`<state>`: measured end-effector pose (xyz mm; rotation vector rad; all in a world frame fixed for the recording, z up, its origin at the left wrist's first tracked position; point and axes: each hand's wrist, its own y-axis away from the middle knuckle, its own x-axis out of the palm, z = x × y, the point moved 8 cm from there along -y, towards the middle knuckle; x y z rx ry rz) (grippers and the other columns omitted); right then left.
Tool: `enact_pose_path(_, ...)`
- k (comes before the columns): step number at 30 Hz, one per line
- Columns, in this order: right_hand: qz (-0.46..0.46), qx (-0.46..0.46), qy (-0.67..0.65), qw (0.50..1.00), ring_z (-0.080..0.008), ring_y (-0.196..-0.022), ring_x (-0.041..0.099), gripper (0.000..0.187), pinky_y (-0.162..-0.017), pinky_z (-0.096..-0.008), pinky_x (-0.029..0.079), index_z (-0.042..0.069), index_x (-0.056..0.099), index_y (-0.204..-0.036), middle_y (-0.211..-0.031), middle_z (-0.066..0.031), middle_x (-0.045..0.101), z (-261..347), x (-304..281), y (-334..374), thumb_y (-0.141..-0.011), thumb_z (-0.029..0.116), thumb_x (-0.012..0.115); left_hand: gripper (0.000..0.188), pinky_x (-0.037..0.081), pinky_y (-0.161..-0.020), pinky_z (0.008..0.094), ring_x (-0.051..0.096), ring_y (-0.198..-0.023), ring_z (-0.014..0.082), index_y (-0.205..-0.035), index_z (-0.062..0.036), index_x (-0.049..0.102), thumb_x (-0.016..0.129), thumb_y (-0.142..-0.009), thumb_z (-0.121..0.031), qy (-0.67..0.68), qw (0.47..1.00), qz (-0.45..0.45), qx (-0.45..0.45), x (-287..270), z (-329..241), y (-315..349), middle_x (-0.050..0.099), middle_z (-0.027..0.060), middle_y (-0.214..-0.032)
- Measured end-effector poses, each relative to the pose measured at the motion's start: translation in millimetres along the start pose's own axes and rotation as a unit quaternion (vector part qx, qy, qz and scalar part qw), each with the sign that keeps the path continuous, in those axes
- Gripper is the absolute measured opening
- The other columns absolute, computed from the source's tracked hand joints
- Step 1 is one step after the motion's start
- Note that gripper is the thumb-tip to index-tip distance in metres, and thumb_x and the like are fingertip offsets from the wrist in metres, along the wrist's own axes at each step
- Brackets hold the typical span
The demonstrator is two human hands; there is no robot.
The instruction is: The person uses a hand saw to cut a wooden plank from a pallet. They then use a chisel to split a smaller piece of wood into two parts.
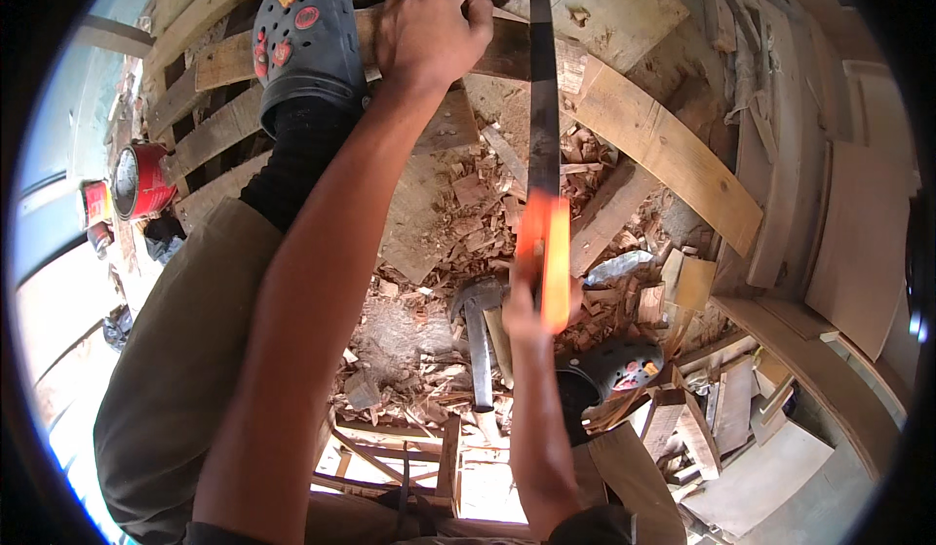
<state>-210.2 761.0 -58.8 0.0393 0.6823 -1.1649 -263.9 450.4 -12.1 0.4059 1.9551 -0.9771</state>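
Note:
My right hand is wrapped around the orange handle of a handsaw. Its long dark blade points away from me and crosses a wooden plank. To the left of the blade, my left hand is closed on the same plank and presses it down. My left foot, in a dark clog, rests on the plank just beside that hand. Whether the teeth have cut into the wood cannot be made out. The right hand and handle are slightly blurred.
A tool with a dark metal head lies on the chip-covered ground between my legs. My right clog stands beside it. Slatted boards and a red can are on the left. Boards and offcuts pile up on the right.

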Motion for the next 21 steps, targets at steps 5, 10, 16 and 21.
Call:
enact_pose_path(5,0.107,0.056,0.085,0.989,-0.0137,-0.045,0.053,0.018,-0.043,-0.0289,0.042,0.006,0.07,-0.104,-0.066,-0.0011,0.062,-31,-15,29,-0.086,0.008,0.069,0.029,0.052,-0.082,0.0503,0.067,-0.084,0.0397,-0.082,-0.0068,0.071,0.057,-0.089,-0.031,-0.015,0.998,0.047,-0.047,-10,3,-12,0.07,0.0194,-0.088)
enact_pose_path(10,0.05,0.142,-0.22,0.964,-0.0118,-0.048,0.055,0.009,-0.045,-0.0282,0.043,0.004,0.064,-0.073,-0.059,-0.0013,0.058,-5,33,-63,-0.08,0.003,0.069,0.027,0.051,-0.086,0.0466,0.069,-0.085,0.0337,-0.079,-0.0078,0.073,0.056,-0.087,-0.028,0.002,1.0,0.004,0.012,-5,-9,-3,0.071,0.0172,-0.084)
enact_pose_path(16,0.053,0.033,0.058,0.996,-0.0125,-0.066,0.064,0.017,-0.059,-0.0287,0.05,-0.001,0.069,-0.097,-0.079,-0.0078,0.068,-24,-23,25,-0.083,0.009,0.071,0.028,0.051,-0.088,0.0456,0.068,-0.085,0.0338,-0.079,-0.0085,0.072,0.056,-0.087,-0.029,0.023,0.999,-0.026,-0.01,-8,-3,1,0.071,0.0162,-0.087)
enact_pose_path(21,0.069,0.236,-0.3,0.921,-0.0084,-0.056,0.057,0.004,-0.052,-0.0274,0.047,0.002,0.065,-0.08,-0.064,-0.0035,0.062,10,47,-106,-0.078,0.003,0.069,0.028,0.05,-0.083,0.0504,0.066,-0.087,0.0394,-0.083,-0.0058,0.07,0.059,-0.09,-0.031,0.018,1.0,0.007,0.013,0,-7,-4,0.07,0.0199,-0.09)
